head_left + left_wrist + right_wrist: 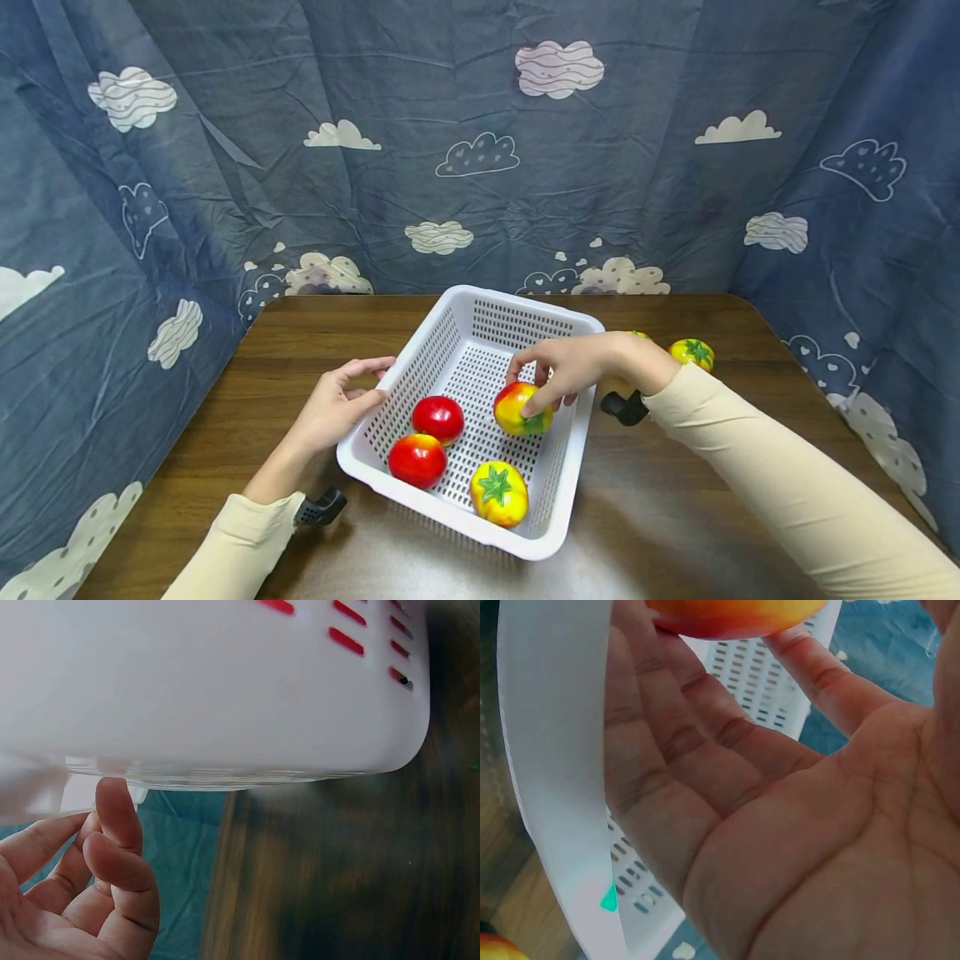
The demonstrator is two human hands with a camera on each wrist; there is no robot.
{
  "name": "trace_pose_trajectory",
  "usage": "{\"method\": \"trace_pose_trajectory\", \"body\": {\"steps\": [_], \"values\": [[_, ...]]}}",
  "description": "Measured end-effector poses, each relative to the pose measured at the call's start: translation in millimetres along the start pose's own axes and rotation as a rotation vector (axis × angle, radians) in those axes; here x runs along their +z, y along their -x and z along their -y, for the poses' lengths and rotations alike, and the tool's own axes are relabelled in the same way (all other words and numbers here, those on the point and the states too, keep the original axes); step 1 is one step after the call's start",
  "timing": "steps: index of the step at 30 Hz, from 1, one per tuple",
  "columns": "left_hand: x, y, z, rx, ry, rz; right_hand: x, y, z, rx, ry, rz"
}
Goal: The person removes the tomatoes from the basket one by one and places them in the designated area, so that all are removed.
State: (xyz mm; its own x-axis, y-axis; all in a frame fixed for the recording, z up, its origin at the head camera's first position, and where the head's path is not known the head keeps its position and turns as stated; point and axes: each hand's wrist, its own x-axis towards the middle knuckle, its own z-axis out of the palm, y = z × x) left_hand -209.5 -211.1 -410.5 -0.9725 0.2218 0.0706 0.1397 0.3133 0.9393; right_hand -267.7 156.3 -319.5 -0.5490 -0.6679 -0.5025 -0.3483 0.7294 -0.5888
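A white perforated plastic basket (558, 533) stands on the table, holding several red and yellow toy tomatoes. My left hand (339, 404) is at the basket's left rim, thumb by its top edge; in the left wrist view the curled fingers (124, 881) reach under the lip. Inside the basket, my right hand (555, 367) grips a red-and-yellow tomato (513, 412) between thumb and fingers, above the basket floor. Two red tomatoes (438, 419) (417, 461) lie at the left, and a yellow one (499, 493) with a green star-shaped top sits near the front.
Beyond the right forearm, a yellow tomato (692, 353) rests on the wooden table (300, 333); another is mostly hidden behind the wrist. A blue cloth (390, 83) with cloud prints hangs behind and beside the table. Black camera straps (321, 507) circle the wrists.
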Motion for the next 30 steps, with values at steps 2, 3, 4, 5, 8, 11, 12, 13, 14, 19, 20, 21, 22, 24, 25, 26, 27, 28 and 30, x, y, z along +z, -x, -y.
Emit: {"method": "trace_pose_trajectory", "body": {"steps": [2,3,4,5,8,11,12,13,14,19,20,21,22,24,25,26,27,28,30], "values": [[0.1,0.1,-0.3,-0.002,0.002,0.000,-2,3.3,-1,-0.016,-0.014,-0.011],[0.1,0.2,-0.4,-0.003,0.003,0.000,-3,5.4,-2,-0.018,-0.022,-0.019],[0.1,0.2,-0.6,-0.004,0.004,0.001,-4,7.2,-2,-0.022,-0.026,-0.024],[0.1,0.3,-0.8,-0.005,0.004,0.001,-6,8.9,-3,-0.026,-0.029,-0.029],[-0.1,0.3,-1.1,-0.005,0.002,0.000,-9,13.9,-4,-0.018,-0.055,-0.044],[-0.2,0.5,-1.0,-0.004,0.003,-0.002,-13,18.6,-6,-0.005,-0.077,-0.051],[-0.2,0.5,-0.9,-0.004,0.006,-0.001,-14,20.5,-7,0.000,-0.083,-0.054],[-0.3,0.6,-0.7,-0.004,0.008,-0.001,-15,22.3,-8,0.005,-0.089,-0.059],[-0.2,0.6,-0.6,-0.004,0.010,-0.001,-17,24.3,-9,0.011,-0.095,-0.065],[-0.4,1.0,-0.4,-0.002,0.016,-0.003,-23,35.8,-16,0.017,-0.130,-0.102],[-0.4,1.0,-0.5,-0.001,0.014,-0.003,-24,38.2,-18,0.018,-0.136,-0.110],[-0.5,1.0,-0.6,-0.001,0.013,-0.002,-26,40.5,-20,0.016,-0.138,-0.118],[-0.5,1.0,-0.8,0.000,0.011,-0.002,-27,42.6,-22,0.019,-0.141,-0.126],[-0.4,0.8,-1.1,0.005,0.005,-0.002,-31,46.9,-27,0.027,-0.144,-0.142],[-0.3,0.8,-1.3,0.007,0.002,-0.002,-32,49.0,-30,0.031,-0.144,-0.151],[-0.3,0.7,-1.4,0.008,-0.001,-0.003,-34,51.2,-33,0.039,-0.148,-0.162],[-0.3,0.6,-1.4,0.010,-0.003,-0.003,-35,53.3,-36,0.045,-0.154,-0.172],[-0.2,0.6,-1.4,0.012,-0.005,-0.004,-37,55.3,-39,0.056,-0.161,-0.181],[-0.2,0.5,-1.3,0.014,-0.008,-0.005,-39,59.0,-45,0.071,-0.179,-0.201]]}}
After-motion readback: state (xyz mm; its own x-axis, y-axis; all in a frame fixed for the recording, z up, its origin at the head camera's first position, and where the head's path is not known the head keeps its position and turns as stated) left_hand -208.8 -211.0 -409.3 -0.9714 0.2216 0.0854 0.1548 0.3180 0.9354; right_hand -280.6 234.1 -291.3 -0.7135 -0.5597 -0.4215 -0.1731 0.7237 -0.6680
